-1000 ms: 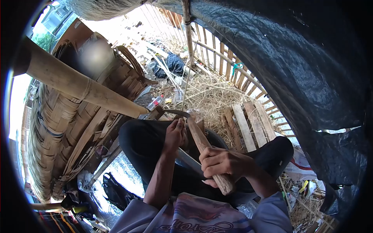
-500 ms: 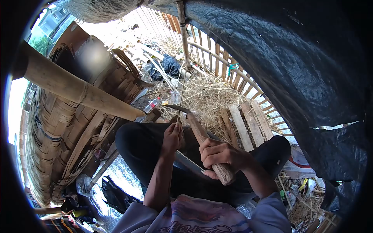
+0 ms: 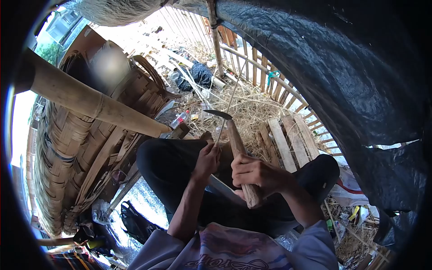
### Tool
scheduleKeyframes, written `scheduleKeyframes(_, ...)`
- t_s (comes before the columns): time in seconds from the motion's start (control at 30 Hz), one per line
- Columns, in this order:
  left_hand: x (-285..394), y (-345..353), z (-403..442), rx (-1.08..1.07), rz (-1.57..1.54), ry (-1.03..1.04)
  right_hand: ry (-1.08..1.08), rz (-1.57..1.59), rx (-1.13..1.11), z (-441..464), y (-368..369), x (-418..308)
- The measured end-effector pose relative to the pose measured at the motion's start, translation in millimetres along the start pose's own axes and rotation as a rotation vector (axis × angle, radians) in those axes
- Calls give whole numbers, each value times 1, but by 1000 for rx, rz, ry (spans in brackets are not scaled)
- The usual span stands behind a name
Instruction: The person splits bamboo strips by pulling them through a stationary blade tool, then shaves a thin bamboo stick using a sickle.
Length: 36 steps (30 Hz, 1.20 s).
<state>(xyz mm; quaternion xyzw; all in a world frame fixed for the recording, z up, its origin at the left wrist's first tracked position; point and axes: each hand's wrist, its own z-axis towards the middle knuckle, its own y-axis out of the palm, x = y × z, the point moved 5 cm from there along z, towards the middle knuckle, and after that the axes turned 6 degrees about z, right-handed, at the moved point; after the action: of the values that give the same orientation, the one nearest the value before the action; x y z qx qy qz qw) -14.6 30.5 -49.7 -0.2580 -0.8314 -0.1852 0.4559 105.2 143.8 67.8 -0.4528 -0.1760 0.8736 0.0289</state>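
A curved blade (image 3: 218, 113) on a thick wooden handle (image 3: 237, 141) is in my right hand (image 3: 256, 174), whose fingers wrap round the lower handle. My left hand (image 3: 208, 158) is closed on a thin bamboo strip (image 3: 231, 99), which rises from the fingertips toward the straw. The blade crosses the strip just above my left hand; whether they touch is hard to tell. Between my dark-trousered legs, below both hands, lies a flat grey edge (image 3: 220, 184), partly hidden by my forearms.
A thick bamboo pole (image 3: 101, 106) slants in from the left before a large woven basket (image 3: 63, 157). Straw (image 3: 252, 108) and wooden slats (image 3: 282, 139) lie ahead. A bamboo fence (image 3: 265, 72) and dark tarp (image 3: 333, 81) stand on the right. A plastic bottle (image 3: 180, 118) lies near the pole's end.
The blade has risen and turned flatter, and its handle stands more upright. My left hand has shifted slightly right, and the strip leans further right.
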Motion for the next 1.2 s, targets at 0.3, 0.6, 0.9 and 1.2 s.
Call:
scheduleKeyframes(0.3, -7, -10, 10, 60, -30, 8, 56, 185, 49, -9, -14, -12)
scheduleKeyframes(0.6, 8, -14, 3, 47, -30, 18, 27, 113, -22, -2, -1, -19)
scheduleKeyframes(0.9, -1, -8, 7, 13, -18, 19, 19, 20, 51, -2, -16, -6)
scheduleKeyframes(1.2, 1, -5, -1, -2, -10, 6, 25, -40, 50, -4, -12, 4)
